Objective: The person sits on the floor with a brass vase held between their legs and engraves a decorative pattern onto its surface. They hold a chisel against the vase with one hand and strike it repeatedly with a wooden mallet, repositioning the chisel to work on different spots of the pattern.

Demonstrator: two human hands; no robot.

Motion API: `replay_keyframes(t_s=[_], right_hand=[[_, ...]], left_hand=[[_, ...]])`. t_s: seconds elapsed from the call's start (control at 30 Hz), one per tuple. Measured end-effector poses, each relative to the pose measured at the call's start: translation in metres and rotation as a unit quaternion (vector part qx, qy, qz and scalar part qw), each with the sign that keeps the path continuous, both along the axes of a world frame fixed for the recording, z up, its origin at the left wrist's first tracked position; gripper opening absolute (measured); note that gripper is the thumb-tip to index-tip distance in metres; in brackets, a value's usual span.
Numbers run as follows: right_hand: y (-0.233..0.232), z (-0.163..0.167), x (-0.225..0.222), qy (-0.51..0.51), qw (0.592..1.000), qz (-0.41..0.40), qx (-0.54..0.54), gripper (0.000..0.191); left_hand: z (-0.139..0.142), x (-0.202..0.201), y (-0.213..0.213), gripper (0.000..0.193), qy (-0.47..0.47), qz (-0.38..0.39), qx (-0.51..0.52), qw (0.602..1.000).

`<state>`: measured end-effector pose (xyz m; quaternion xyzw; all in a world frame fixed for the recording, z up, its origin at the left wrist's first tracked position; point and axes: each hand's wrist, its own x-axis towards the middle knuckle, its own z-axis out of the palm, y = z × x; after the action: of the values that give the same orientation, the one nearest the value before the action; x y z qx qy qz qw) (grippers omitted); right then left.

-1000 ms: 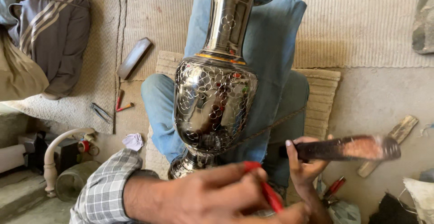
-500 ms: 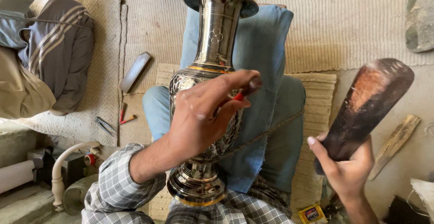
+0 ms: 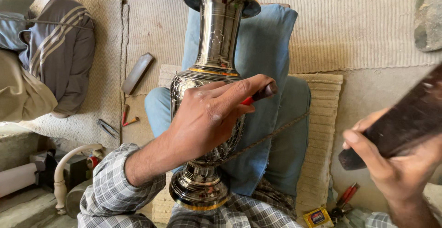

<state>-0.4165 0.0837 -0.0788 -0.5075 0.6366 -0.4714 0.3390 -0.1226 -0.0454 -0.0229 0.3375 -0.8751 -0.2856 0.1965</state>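
While the vase [image 3: 209, 94] lies along the lap, foot toward the body and flared mouth away over the blue-trousered legs [image 3: 271, 71], the left hand [image 3: 209, 120] rests on its engraved belly with its grip closed around a red-handled chisel [image 3: 258, 94]; the tip is hidden behind the fingers, so where it meets the metal cannot be told. The right hand [image 3: 391, 163] is raised at the right edge, its grip shut around a dark wooden mallet [image 3: 405, 122], blurred and well clear of the vase. To do this well, I judge the chisel should be held steady with the heel of the hand braced on the belly, so each strike lands squarely on the handle's end and the tip does not skid across the polished surface. The thighs should cradle the vase firmly, since its round body could roll. Light, even blows suit such fine patterning. A cord [image 3: 276, 133] crosses the lap just beside the vase; spare tools [image 3: 126, 117] lie on the mat [image 3: 322, 34] to the left.
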Motion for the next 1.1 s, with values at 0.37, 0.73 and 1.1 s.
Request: replay_keyframes(t_s=[0.37,0.73,1.1], right_hand=[[-0.053,0.049,-0.025,0.426,0.837,0.309,-0.152,0.076],[-0.049,0.044,-0.034,0.356,0.888,0.286,-0.048,0.095],[-0.019,0.008,-0.021,0.283,0.947,0.151,-0.019,0.091]], left_hand=[[-0.012,0.002,0.023,0.049,0.032,0.117,-0.037,0.992],[-0.026,0.004,0.034,0.041,0.165,0.160,-0.027,0.973],[-0.012,0.001,0.001,0.056,0.056,-0.015,0.000,0.998]])
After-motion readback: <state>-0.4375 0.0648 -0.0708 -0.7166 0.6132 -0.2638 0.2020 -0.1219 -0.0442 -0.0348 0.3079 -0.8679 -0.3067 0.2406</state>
